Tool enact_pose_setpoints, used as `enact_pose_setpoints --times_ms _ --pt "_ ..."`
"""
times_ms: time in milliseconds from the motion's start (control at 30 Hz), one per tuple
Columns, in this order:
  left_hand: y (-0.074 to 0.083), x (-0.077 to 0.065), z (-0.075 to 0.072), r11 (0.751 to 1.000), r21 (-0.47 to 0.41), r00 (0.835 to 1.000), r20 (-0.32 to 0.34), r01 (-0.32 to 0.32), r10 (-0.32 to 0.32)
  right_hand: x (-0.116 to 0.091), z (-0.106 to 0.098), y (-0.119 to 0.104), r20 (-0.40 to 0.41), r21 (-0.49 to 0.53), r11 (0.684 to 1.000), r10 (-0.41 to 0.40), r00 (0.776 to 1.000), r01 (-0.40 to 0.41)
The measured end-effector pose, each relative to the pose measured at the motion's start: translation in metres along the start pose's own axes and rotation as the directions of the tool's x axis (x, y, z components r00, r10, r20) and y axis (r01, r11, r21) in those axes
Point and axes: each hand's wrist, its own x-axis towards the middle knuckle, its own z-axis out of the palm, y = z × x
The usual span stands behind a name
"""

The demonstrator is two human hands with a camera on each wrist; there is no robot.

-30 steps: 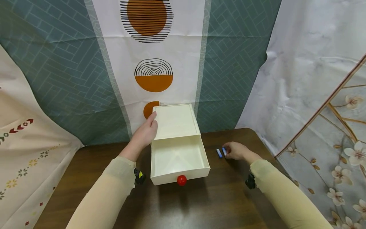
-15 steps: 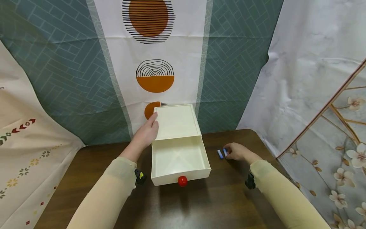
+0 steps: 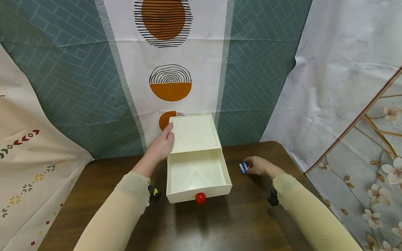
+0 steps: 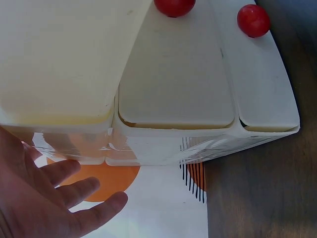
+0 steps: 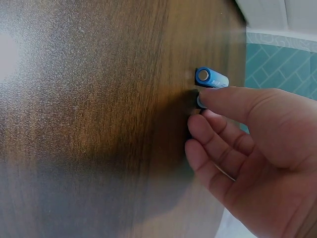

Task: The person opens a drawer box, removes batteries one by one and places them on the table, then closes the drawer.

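Note:
A cream drawer cabinet point(image 3: 194, 133) stands on the table with its top drawer point(image 3: 198, 170) pulled out and nothing inside. My left hand point(image 3: 160, 144) rests along the cabinet's left side, the thumb at the top edge; its fingers point(image 4: 96, 213) look straight and spread in the left wrist view. To the right of the drawer, my right hand point(image 3: 259, 165) pinches a blue battery point(image 3: 245, 166) between thumb and fingers, low over the table. Most of that battery is hidden by the thumb in the right wrist view. Close beside it lies a second blue battery point(image 5: 213, 78).
The open drawer has a red knob point(image 3: 200, 198) overhanging the brown table point(image 3: 201, 230). Two lower drawers with red knobs point(image 4: 253, 21) are closed below it. Patterned cloth point(image 3: 260, 69) hangs behind the table and along both sides.
My right hand has shifted slightly left with its battery, narrowing the gap to the other one. The left hand and the drawer stay as they were.

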Motion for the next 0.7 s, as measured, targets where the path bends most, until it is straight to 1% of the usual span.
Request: enact_pose_setpoints --times_ms 300,700 --pt "0.0010 -0.0006 -0.0016 1.000 -0.003 1.000 0.003 -0.001 0.001 -0.0010 -0.0009 -0.0030 0.010 0.009 1.000 0.021 1.000 -0.021" --pt "-0.0003 -0.0008 -0.0014 1.000 0.002 1.000 0.003 -0.001 0.001 -0.0055 0.0006 -0.0013 -0.005 0.013 1.000 0.013 1.000 -0.013"
